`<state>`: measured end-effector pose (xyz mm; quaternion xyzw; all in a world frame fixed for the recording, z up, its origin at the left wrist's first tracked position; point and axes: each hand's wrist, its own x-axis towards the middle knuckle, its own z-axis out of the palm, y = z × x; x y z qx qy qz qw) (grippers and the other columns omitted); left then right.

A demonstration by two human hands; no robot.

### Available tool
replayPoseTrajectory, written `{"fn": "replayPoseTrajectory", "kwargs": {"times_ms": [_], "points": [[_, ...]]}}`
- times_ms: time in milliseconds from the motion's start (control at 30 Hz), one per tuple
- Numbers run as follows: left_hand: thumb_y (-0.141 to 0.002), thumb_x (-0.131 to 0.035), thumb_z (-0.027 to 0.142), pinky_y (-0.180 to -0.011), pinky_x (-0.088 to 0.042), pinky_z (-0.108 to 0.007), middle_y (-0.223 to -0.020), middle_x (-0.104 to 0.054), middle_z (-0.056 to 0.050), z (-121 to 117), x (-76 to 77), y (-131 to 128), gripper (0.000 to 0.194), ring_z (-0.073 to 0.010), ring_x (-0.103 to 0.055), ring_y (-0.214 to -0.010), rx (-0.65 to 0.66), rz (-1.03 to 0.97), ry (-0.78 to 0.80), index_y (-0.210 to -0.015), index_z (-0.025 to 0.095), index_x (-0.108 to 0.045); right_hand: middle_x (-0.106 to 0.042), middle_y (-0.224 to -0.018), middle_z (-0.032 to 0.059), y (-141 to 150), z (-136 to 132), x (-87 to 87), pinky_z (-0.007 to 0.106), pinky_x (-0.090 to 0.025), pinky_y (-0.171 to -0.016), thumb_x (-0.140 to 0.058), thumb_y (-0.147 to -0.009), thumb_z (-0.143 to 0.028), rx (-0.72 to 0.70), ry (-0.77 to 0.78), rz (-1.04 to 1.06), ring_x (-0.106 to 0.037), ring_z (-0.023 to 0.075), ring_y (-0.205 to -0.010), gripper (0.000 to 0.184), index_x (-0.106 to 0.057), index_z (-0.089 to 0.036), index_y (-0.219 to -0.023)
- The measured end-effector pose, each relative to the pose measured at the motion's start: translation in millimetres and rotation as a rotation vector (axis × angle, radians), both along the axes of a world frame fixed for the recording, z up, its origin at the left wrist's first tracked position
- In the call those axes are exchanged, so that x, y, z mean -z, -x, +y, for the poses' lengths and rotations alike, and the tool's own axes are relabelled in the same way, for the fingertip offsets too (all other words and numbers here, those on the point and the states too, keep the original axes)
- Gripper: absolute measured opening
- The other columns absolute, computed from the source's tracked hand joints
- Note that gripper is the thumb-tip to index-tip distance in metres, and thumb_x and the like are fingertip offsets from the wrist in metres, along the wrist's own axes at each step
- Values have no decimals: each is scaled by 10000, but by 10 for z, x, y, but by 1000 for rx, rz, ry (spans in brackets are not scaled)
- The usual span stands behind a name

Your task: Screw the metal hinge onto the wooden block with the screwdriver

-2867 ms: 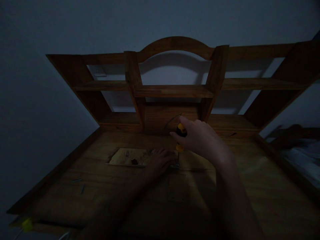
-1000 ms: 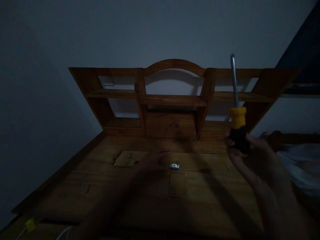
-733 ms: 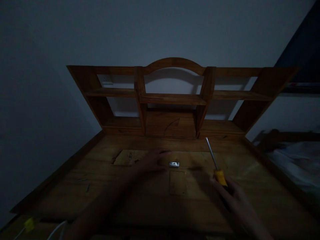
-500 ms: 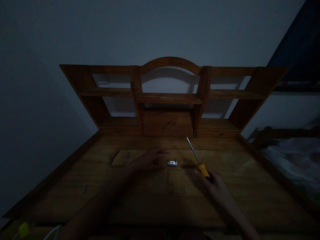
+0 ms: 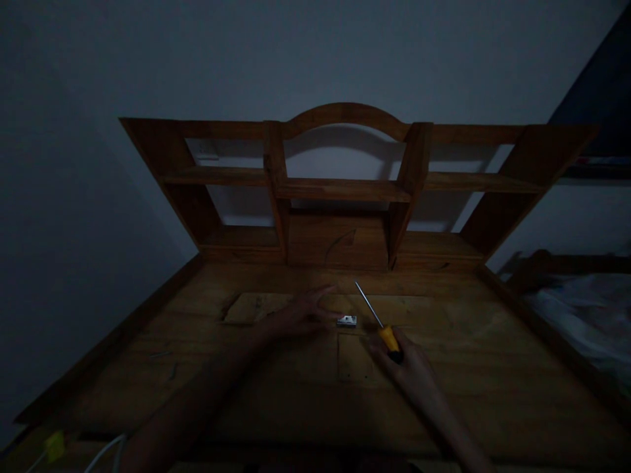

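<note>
One possible mishap: the small metal piece point(image 5: 346, 321), seemingly loose, skids if the screwdriver point(image 5: 389, 337) clips it; dim light invites misjudgement. Piece lies on wooden desktop point(image 5: 305, 401), beside left hand point(image 5: 305, 312), fingers spread, contact unclear. Right hand point(image 5: 414, 364), nearby, grips screwdriver.

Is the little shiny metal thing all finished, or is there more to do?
Looks done: the metal piece sits on the wooden surface. In hand: the right hand holds the screwdriver, its tip away from the piece; the left hand reaches to it. Maybe left: tightening; I can't see whether it's fastened.
</note>
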<state>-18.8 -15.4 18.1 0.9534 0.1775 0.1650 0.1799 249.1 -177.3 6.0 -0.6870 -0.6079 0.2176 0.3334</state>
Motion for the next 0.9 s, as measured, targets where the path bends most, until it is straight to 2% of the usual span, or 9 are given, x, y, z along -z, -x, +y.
{"fn": "replayPoseTrajectory", "kwargs": {"times_ms": [133,267,400,467,567,633,700,833,900], "points": [[-957,-551,372,-1182,-291,-426,-1640,-120,13,-23,-72,-15,398,-288,-264,-1467,7,-7,66,-1355,389,-557,-709,-971,130,64,79,-50,349,-499,-712,-562,-860,-550,-1,-48,-47,-679,272,-847,436,-586,-181,-1091],[-959,-552,348,-1181,-297,-417,-1631,-167,4,20,-113,-30,386,-278,-290,-1457,31,-25,142,-1344,375,-572,-686,-1030,93,76,291,-120,332,-501,-715,-588,-881,-463,-69,-150,-93,-667,244,-874,378,-547,-202,-1152],[-947,-577,363,-1186,-283,-420,-1536,-401,-17,116,-232,-47,386,-260,-316,-1446,62,-10,239,-1333,359,-586,-594,-1243,89,74,493,-177,322,-511,-794,-662,-854,-350,-248,-270,-284,-633,239,-1042,456,-508,-230,-1267],[-920,-619,368,-1193,-266,-422,-1492,-470,-15,186,-282,-49,400,-254,-293,-1458,68,-12,319,-1319,340,-602,-539,-1338,86,90,549,-192,311,-515,-745,-634,-877,-322,-290,-294,-419,-628,238,-1065,505,-462,-254,-1347],[-886,-664,376,-1192,-271,-414,-1536,-408,-15,296,-303,-45,452,-251,-317,-1448,46,-39,442,-1328,308,-599,-516,-1398,66,129,596,-189,291,-475,-607,-539,-935,-284,-290,-297,-608,-662,212,-951,473,-424,-274,-1394],[-890,-657,377,-1201,-246,-409,-1530,-417,-14,349,-306,-50,457,-239,-308,-1454,50,-32,474,-1337,308,-592,-551,-1367,57,152,626,-177,295,-427,-556,-481,-964,-264,-268,-289,-701,-672,194,-844,405,-452,-257,-1367],[-911,-630,363,-1202,-237,-408,-1475,-493,-19,374,-328,-67,421,-233,-285,-1464,91,-7,477,-1328,311,-601,-600,-1299,61,161,664,-163,305,-386,-539,-453,-977,-261,-244,-286,-753,-667,190,-777,329,-508,-224,-1299],[-941,-592,302,-1128,-364,-374,-1411,-561,-53,363,-441,-107,389,-247,-446,-1370,170,-23,484,-1330,281,-607,-652,-1197,73,138,741,-151,304,-343,-550,-448,-984,-274,-235,-289,-759,-658,193,-769,268,-555,-200,-1219],[-953,-569,269,-1115,-378,-365,-1408,-564,-56,344,-495,-113,395,-233,-498,-1326,182,-28,436,-1348,279,-589,-667,-1157,62,118,769,-155,301,-337,-564,-457,-983,-280,-237,-291,-747,-654,186,-765,260,-556,-207,-1212]]}}
